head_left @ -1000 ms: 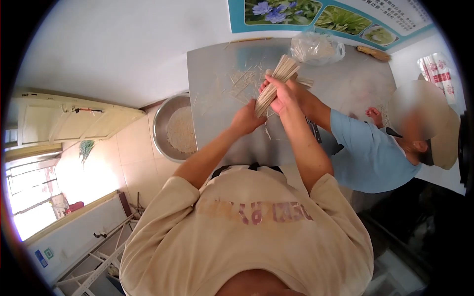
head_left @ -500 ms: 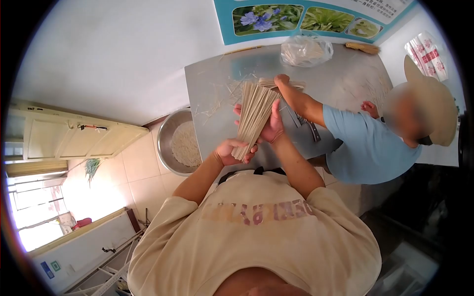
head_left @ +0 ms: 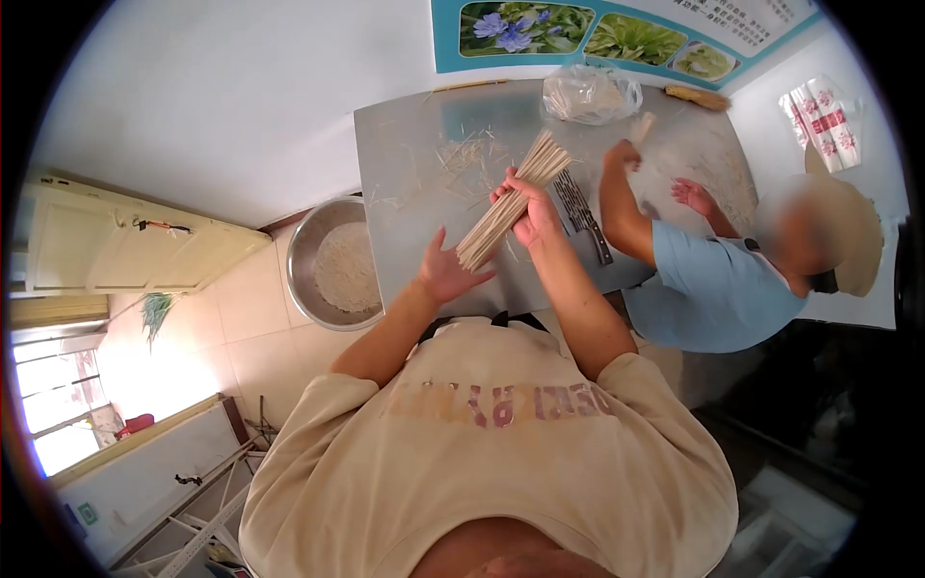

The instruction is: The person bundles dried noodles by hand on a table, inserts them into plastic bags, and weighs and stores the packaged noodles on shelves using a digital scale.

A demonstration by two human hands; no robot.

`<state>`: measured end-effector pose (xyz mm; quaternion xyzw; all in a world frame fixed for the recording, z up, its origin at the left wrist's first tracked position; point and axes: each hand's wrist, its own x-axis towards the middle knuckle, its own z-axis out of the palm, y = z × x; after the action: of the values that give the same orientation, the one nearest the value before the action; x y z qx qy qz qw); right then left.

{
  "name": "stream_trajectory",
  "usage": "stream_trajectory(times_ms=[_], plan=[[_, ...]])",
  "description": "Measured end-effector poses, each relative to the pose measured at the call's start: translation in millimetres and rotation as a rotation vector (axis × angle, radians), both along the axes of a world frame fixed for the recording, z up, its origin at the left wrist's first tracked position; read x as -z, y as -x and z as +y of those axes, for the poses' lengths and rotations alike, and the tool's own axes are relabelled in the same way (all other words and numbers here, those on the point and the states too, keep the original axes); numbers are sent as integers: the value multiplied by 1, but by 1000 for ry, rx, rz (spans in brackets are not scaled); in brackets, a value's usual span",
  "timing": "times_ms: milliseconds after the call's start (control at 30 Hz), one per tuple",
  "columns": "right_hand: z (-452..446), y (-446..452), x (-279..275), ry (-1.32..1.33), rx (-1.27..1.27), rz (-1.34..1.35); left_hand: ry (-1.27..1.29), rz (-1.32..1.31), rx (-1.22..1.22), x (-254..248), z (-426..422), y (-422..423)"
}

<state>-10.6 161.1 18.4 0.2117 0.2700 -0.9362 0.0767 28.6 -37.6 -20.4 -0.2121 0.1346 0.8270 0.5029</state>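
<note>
A bundle of thin pale sticks slants over the near part of the grey table. My right hand is closed round the middle of the bundle. By the bundle's lower end is my left hand, its fingers spread and its palm facing the sticks. Loose stick pieces lie scattered on the table beyond. Just right of the bundle is a dark-handled blade with a patterned face.
A co-worker in blue stands at the right, both hands over the table. A metal basin of pale material is left of the table. A plastic bag and a tan brush-like bundle lie at the back.
The fanned bundle is now gathered in my right hand and tilted right. My left hand has opened off its lower end. The co-worker's arm has moved right, away from the bundle, uncovering the blade.
</note>
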Motion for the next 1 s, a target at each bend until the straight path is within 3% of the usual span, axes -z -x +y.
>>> stream_trajectory(times_ms=[67,167,300,367,400,467,500,533,600,633,667,700,733,800,833,900,1000], plan=[[-8,-4,-3,-39,142,32,22,-84,-252,8,3,-7],[-29,-21,-1,-82,144,67,41,-213,-438,11,22,4],[-20,-25,-7,-101,184,69,131,-154,-413,26,11,9],[-12,-25,-7,-137,202,46,572,303,-338,40,1,18],[-8,-26,-7,-143,213,47,564,306,-328,19,4,19],[-2,-31,-3,-93,136,83,1112,1410,101,-25,6,12],[-2,-33,-5,-97,138,80,1150,1594,182,-36,13,13],[-3,-32,-7,-55,142,48,1148,1593,183,-48,21,13],[2,-30,-7,-9,143,21,1292,1665,591,-72,35,15],[10,-30,-6,45,103,126,1297,1668,591,-76,38,19],[20,-31,-6,100,66,231,1105,1497,615,-79,39,24],[29,-37,-22,106,67,236,917,1322,631,-83,42,30],[36,-49,-52,145,-30,374,924,1327,634,-90,43,34],[49,-56,-60,199,-120,497,274,967,542,-99,45,31],[57,-55,-52,190,-179,456,283,963,549,-93,52,31],[66,-48,-30,260,-254,462,-46,611,538,-69,66,28],[81,-39,-9,331,-197,312,-34,479,426,-50,84,19]])
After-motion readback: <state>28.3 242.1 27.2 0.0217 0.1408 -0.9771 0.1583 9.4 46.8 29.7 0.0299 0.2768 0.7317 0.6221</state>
